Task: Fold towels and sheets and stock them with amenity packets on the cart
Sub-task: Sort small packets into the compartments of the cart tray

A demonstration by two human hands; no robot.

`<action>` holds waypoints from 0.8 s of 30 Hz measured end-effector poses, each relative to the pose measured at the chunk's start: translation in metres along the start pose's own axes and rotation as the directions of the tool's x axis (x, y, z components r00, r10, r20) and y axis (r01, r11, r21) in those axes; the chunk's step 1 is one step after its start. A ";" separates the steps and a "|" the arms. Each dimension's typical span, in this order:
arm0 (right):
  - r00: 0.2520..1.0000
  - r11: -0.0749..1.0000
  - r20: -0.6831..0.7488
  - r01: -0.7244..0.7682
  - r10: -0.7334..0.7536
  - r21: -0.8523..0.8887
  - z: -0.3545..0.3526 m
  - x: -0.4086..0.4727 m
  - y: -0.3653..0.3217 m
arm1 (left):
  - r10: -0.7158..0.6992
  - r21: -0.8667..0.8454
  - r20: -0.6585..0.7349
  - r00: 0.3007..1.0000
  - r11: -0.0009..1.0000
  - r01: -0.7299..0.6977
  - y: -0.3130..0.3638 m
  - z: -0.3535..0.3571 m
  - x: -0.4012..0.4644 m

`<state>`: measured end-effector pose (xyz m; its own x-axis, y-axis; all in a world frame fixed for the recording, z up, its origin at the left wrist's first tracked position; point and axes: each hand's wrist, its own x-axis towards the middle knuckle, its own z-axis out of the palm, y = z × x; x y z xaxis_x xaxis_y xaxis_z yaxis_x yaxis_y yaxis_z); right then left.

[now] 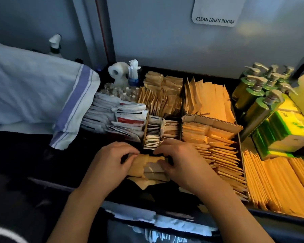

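Pressing in from both sides, a small bundle of tan kraft-paper amenity packets (pixel 148 166) is held at lower centre of the frame, probably to square it before it is slotted into the tray. The left hand (pixel 111 163) is curled on the bundle's left edge, and the right hand (pixel 180 161) is curled over its right edge, so both are clamped on the packets. The bundle sits over a dark near compartment of the black divided cart tray (pixel 239 142), likely its intended slot. Just right, a cardboard box of upright tan packets (pixel 212 148) is already filled. A folded white towel with blue stripes (pixel 42 95) lies at upper left, beside the tray. Green pump bottles (pixel 258 95) are grouped at upper right, kept apart from the paper goods.
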<state>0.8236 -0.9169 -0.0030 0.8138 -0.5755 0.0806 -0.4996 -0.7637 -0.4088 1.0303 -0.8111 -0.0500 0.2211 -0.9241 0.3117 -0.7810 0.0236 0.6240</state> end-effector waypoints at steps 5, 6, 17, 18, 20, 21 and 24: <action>0.987 0.988 0.157 0.004 0.021 -0.157 0.032 0.022 -0.020 | -0.020 -0.012 0.012 1.000 1.000 0.020 -0.020 -0.011 -0.017; 0.983 0.984 0.184 0.014 0.019 -0.180 0.038 0.026 -0.024 | -0.010 -0.017 0.016 1.000 1.000 0.010 -0.023 -0.012 -0.019; 0.966 0.977 0.249 0.117 -0.071 -0.176 0.055 0.034 -0.017 | 0.052 -0.027 0.021 0.998 0.998 -0.051 -0.029 -0.010 -0.025; 0.972 0.979 0.209 0.136 -0.103 -0.150 0.054 0.030 -0.015 | 0.054 -0.027 0.015 0.998 0.998 -0.053 -0.029 -0.010 -0.024; 0.981 0.982 0.109 0.172 -0.163 -0.081 0.054 0.024 -0.011 | 0.049 -0.030 0.002 0.999 0.998 -0.049 -0.027 -0.009 -0.022; 0.981 0.981 0.049 0.189 -0.187 -0.047 0.053 0.021 -0.010 | 0.048 -0.033 -0.003 0.999 0.998 -0.048 -0.024 -0.010 -0.021; 0.960 0.973 -0.181 0.226 -0.215 0.038 0.041 0.014 -0.009 | 0.082 -0.042 -0.031 0.996 0.996 -0.083 -0.013 -0.012 -0.014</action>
<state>0.8515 -0.9061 -0.0353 0.8346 -0.4409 0.3302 -0.2915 -0.8622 -0.4142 1.0447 -0.7934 -0.0539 0.1746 -0.9067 0.3839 -0.7716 0.1162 0.6254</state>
